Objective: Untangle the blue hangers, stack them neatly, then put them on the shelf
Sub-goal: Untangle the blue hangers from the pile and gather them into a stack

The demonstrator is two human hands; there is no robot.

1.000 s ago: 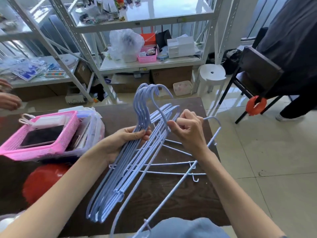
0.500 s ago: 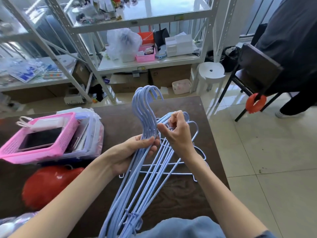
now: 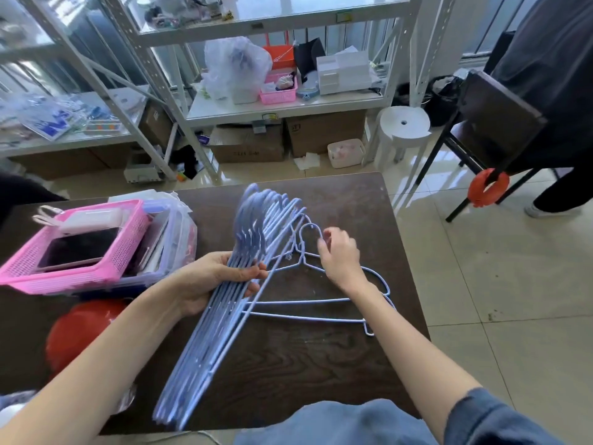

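My left hand (image 3: 211,281) grips a bundle of several light blue wire hangers (image 3: 205,335) near their necks. Their hooks point away from me and are blurred, and their bodies slant down toward the table's near edge. Loose blue hangers (image 3: 321,308) lie flat on the dark wooden table (image 3: 305,358) to the right of the bundle. My right hand (image 3: 340,252) hovers just right of one loose hanger's hook (image 3: 309,231), fingers apart and curled, holding nothing. The white metal shelf (image 3: 282,102) stands behind the table.
A pink basket (image 3: 22,268) holding a dark tablet rests on a clear plastic box at the table's left. A red round object (image 3: 80,335) lies below it. Cardboard boxes and a white stool (image 3: 402,125) stand by the shelf. A person by a dark chair (image 3: 491,123) stands at the right.
My right hand has let go of the hanger it was adding to the bundle and moved right to the loose hangers on the table. The bundle has tilted and shifted in my left hand.
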